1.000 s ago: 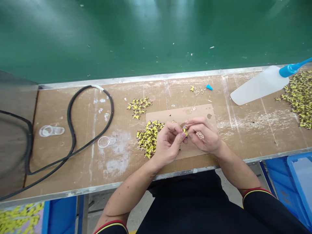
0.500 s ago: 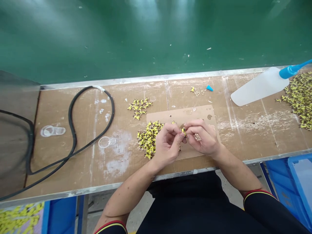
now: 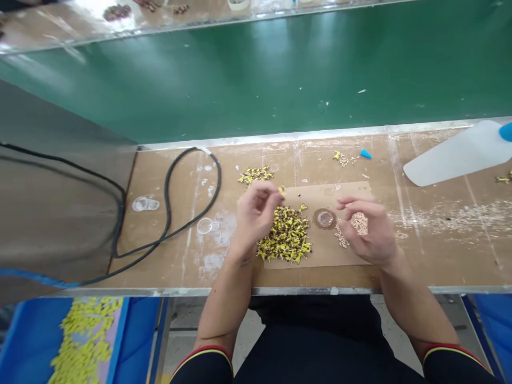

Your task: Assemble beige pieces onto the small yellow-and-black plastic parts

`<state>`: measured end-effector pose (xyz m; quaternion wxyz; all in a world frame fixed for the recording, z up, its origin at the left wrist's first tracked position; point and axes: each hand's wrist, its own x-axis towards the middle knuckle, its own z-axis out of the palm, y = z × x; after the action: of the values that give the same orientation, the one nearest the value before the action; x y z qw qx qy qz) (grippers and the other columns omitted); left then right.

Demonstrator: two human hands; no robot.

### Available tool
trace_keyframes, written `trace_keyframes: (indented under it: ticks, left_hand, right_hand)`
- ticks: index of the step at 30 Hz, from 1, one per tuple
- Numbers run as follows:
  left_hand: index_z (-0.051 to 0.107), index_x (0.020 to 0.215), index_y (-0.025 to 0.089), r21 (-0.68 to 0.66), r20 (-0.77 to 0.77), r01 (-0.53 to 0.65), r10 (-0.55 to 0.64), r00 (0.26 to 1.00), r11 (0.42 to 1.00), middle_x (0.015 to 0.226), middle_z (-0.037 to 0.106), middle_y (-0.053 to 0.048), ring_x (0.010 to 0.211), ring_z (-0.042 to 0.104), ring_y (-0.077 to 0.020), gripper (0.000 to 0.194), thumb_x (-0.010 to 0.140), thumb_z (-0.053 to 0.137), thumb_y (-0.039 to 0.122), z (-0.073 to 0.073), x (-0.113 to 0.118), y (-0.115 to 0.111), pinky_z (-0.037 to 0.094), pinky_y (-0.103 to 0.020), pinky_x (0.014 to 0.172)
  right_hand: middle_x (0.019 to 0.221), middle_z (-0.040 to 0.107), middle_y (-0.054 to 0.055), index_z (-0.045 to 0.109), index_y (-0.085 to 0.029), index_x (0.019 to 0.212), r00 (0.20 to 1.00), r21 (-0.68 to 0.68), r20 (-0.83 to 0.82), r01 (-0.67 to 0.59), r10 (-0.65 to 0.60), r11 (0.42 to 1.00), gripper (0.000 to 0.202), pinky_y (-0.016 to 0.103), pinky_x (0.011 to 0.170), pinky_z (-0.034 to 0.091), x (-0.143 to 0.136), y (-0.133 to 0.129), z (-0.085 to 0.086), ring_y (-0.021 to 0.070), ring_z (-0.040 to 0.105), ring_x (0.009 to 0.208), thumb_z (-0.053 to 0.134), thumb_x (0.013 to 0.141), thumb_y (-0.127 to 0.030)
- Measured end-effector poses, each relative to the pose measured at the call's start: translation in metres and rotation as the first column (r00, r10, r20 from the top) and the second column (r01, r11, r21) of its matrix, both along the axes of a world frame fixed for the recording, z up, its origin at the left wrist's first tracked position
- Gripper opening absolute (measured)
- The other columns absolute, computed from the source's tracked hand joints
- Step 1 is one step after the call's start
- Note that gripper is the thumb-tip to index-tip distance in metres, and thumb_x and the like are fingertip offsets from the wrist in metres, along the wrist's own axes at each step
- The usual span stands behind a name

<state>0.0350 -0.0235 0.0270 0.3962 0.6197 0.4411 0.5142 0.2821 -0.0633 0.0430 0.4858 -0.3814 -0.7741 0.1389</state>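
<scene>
Fingertips of my left hand (image 3: 258, 210) pinch a small yellow piece (image 3: 282, 192) above the board's upper-left edge, while my right hand (image 3: 368, 229) hovers half-curled, thumb and fingers apart, near pale bits (image 3: 360, 223).

Green glossy panel (image 3: 256, 85) w/ pale light reflections behind cardboard-topped bench (image 3: 180, 272); grey metal side panel (image 3: 64, 186) at L. Upper shelf (image 3: 160, 21) above panel. Grey floor (image 3: 192, 320) below bench, blue bins (image 3: 136, 341) either side.
</scene>
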Motion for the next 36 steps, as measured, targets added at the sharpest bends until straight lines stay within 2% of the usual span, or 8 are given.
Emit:
trace_keyframes:
  ticks: [3,6,14,21,25,28,31,36]
  left_hand:
    - [0.060,0.096,0.019,0.076,-0.219,-0.294,0.304,0.927,0.953,0.080,0.066,0.000,0.068,0.065,-0.0095,0.005,0.092,0.062,0.020,-0.007,-0.035,0.022,0.053,-0.020,0.064]
    - [0.062,0.098,0.019,0.070,-0.425,-0.428,0.415,0.805,0.901,0.082,0.068,-0.001,0.070,0.065,-0.0118,0.010,0.089,0.060,0.016,-0.016,-0.056,0.034,0.051,-0.022,0.064]
    - [0.072,0.088,0.019,0.065,-0.682,-0.339,0.290,0.671,0.938,0.091,0.077,-0.006,0.091,0.069,-0.0218,0.013,0.087,0.059,0.018,-0.035,-0.065,0.041,0.052,-0.035,0.087]
    - [0.072,0.088,0.019,0.200,-0.596,-0.443,0.467,0.653,0.874,0.087,0.074,-0.005,0.083,0.067,-0.0187,0.014,0.088,0.060,0.024,-0.022,-0.066,0.039,0.050,-0.032,0.078]
    - [0.073,0.092,0.019,0.092,-0.638,-0.121,0.152,0.755,0.988,0.088,0.074,-0.004,0.082,0.067,-0.0171,0.014,0.090,0.062,0.026,0.000,-0.049,0.024,0.053,-0.031,0.078]
    - [0.072,0.110,0.019,-0.073,-0.724,0.242,-0.218,0.655,0.968,0.107,0.074,-0.008,0.102,0.068,-0.0225,0.022,0.093,0.063,0.031,0.006,-0.031,0.013,0.053,-0.040,0.093]
    - [0.070,0.117,0.020,-0.118,-0.774,0.342,-0.302,0.557,0.932,0.119,0.070,-0.010,0.113,0.064,-0.0262,0.024,0.096,0.061,0.029,0.002,-0.016,0.008,0.050,-0.046,0.099]
    - [0.074,0.097,0.022,-0.094,-0.777,0.369,-0.299,0.554,0.925,0.104,0.070,-0.007,0.103,0.064,-0.0244,0.016,0.097,0.058,0.024,-0.009,-0.010,0.009,0.049,-0.044,0.096]
  right_hand:
    - [0.100,0.071,0.007,0.060,-0.022,0.103,0.997,0.018,0.060,0.049,-0.050,0.999,0.016,0.034,0.074,0.059,0.017,0.003,0.005,0.0205,0.071,0.091,0.063,0.093,-0.010]
    - [0.090,0.071,0.005,0.060,-0.022,0.086,0.980,-0.034,0.200,0.017,-0.010,0.999,0.013,0.033,0.071,0.055,0.033,0.006,0.008,0.0189,0.068,0.081,0.063,0.096,-0.014]
    - [0.111,0.073,0.009,0.062,-0.022,0.115,0.831,-0.439,0.540,0.145,0.132,0.887,0.018,0.036,0.071,0.054,0.074,0.009,-0.009,0.0268,0.070,0.100,0.055,0.098,-0.024]
    - [0.099,0.072,0.004,0.069,-0.024,0.089,0.697,-0.623,0.630,0.189,0.343,0.759,0.010,0.034,0.068,0.051,0.073,0.015,-0.017,0.0239,0.071,0.093,0.061,0.093,-0.022]
    - [0.089,0.073,0.003,0.069,-0.024,0.079,0.696,-0.587,0.639,0.165,0.328,0.792,0.021,0.032,0.063,0.047,0.069,0.016,-0.017,0.0217,0.070,0.084,0.055,0.093,-0.016]
    - [0.084,0.072,0.001,0.067,-0.024,0.078,0.759,-0.538,0.581,0.089,0.293,0.838,0.018,0.032,0.063,0.048,0.071,0.015,-0.018,0.0204,0.069,0.080,0.058,0.092,-0.017]
    - [0.083,0.072,0.000,0.067,-0.024,0.080,0.816,-0.484,0.513,0.021,0.265,0.875,0.015,0.031,0.065,0.050,0.073,0.014,-0.017,0.0193,0.069,0.078,0.061,0.091,-0.016]
    - [0.082,0.073,0.000,0.070,-0.025,0.083,0.845,-0.459,0.477,0.006,0.241,0.888,0.015,0.031,0.064,0.052,0.073,0.014,-0.009,0.0186,0.070,0.076,0.061,0.094,-0.020]
